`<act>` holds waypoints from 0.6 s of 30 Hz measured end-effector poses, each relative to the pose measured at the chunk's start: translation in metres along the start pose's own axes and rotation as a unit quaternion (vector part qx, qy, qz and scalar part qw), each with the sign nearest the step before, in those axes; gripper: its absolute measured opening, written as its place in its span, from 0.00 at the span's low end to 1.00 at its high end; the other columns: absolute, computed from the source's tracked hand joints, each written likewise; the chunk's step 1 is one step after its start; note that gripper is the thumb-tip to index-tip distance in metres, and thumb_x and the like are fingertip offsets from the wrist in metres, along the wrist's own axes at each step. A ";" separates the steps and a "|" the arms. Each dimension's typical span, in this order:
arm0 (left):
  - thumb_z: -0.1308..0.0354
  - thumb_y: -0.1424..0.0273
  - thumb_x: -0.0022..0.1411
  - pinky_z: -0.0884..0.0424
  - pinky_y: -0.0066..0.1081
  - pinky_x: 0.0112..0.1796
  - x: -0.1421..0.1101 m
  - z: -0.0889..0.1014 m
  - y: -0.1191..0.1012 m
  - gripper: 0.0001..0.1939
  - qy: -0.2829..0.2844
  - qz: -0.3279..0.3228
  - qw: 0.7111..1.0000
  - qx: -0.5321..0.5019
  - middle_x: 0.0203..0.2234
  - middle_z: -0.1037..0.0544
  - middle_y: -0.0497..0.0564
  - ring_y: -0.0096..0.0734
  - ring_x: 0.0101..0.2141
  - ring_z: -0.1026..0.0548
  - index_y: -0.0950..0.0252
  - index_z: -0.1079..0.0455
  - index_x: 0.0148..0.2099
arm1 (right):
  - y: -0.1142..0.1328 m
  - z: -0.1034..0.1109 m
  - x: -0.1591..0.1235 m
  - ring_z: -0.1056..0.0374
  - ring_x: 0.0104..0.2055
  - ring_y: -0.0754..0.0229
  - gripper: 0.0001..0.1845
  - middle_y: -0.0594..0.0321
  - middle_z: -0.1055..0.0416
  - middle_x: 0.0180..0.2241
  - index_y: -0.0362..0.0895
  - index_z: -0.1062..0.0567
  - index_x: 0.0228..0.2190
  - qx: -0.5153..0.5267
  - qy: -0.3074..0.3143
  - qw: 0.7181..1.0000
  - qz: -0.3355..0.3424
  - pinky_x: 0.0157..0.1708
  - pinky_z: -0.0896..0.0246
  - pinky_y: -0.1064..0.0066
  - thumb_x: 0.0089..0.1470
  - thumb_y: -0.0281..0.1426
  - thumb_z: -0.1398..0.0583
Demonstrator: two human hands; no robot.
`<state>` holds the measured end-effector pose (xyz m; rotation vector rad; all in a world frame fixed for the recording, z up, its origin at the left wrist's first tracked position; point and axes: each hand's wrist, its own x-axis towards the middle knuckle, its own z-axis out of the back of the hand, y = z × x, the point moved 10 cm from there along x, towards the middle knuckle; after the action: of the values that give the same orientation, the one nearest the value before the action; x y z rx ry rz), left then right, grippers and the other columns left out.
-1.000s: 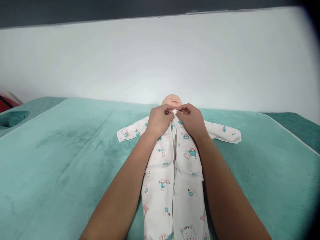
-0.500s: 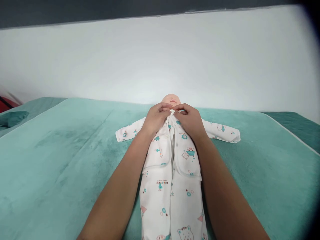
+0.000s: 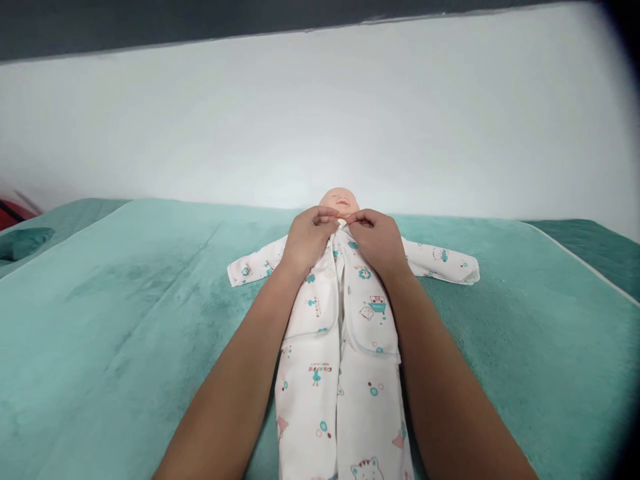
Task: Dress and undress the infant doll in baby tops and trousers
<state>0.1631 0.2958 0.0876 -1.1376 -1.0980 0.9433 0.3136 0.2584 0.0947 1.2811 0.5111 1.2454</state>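
Note:
A baby doll (image 3: 339, 197) lies on its back, head toward the wall, in a white printed baby jacket (image 3: 367, 307) with both sleeves spread sideways. Matching white baby trousers (image 3: 367, 413) cover its legs. At the collar, my left hand (image 3: 311, 235) pinches the jacket's left front edge. Opposite it, my right hand (image 3: 376, 239) pinches the other edge, the fingertips of both hands almost meeting under the doll's chin. Below the hands the two front panels hang slightly apart. The fastening itself is hidden by my fingers.
A green plush blanket (image 3: 150, 320) with pale edging spreads under the doll. Behind it rises a white wall or board (image 3: 280, 120) with a dark band on top. Something red (image 3: 13, 213) shows at the far left edge.
Both hands stay at the collar, with the fingertips shifted slightly. The whole view has moved a little, so doll and clothes appear slightly further left.

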 end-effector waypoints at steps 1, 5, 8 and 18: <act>0.38 0.73 0.54 0.32 0.28 0.34 0.000 0.000 0.000 0.10 0.002 -0.002 1.000 -0.002 0.33 0.22 0.51 0.27 0.30 0.27 0.64 0.25 0.41 | 0.000 -0.001 0.000 0.35 0.31 0.60 0.09 0.64 0.27 0.28 0.43 0.22 0.29 0.005 0.003 1.000 0.002 0.37 0.40 0.66 0.47 0.30 0.43; 0.38 0.72 0.55 0.30 0.29 0.36 -0.001 -0.001 -0.001 0.10 0.012 -0.003 1.000 -0.013 0.34 0.21 0.51 0.28 0.32 0.25 0.64 0.25 0.41 | -0.003 -0.004 0.000 0.35 0.31 0.60 0.09 0.64 0.26 0.29 0.43 0.22 0.29 0.034 0.024 0.999 -0.003 0.36 0.40 0.67 0.46 0.31 0.42; 0.39 0.72 0.56 0.30 0.29 0.37 -0.002 -0.003 -0.002 0.10 0.021 -0.001 1.000 -0.020 0.36 0.20 0.52 0.29 0.33 0.25 0.63 0.26 0.42 | -0.004 -0.007 0.001 0.35 0.30 0.61 0.09 0.64 0.27 0.28 0.43 0.23 0.30 0.053 0.042 0.998 0.000 0.35 0.40 0.68 0.45 0.30 0.41; 0.41 0.72 0.56 0.31 0.29 0.35 0.000 -0.002 -0.001 0.08 0.024 -0.003 1.000 0.014 0.31 0.22 0.50 0.28 0.31 0.26 0.64 0.25 0.40 | -0.001 -0.009 0.000 0.36 0.29 0.61 0.10 0.65 0.27 0.29 0.44 0.22 0.31 0.050 0.051 0.997 0.013 0.34 0.41 0.68 0.45 0.29 0.42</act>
<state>0.1653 0.2955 0.0887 -1.1272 -1.0472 0.9193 0.3063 0.2624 0.0911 1.3166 0.6389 1.3270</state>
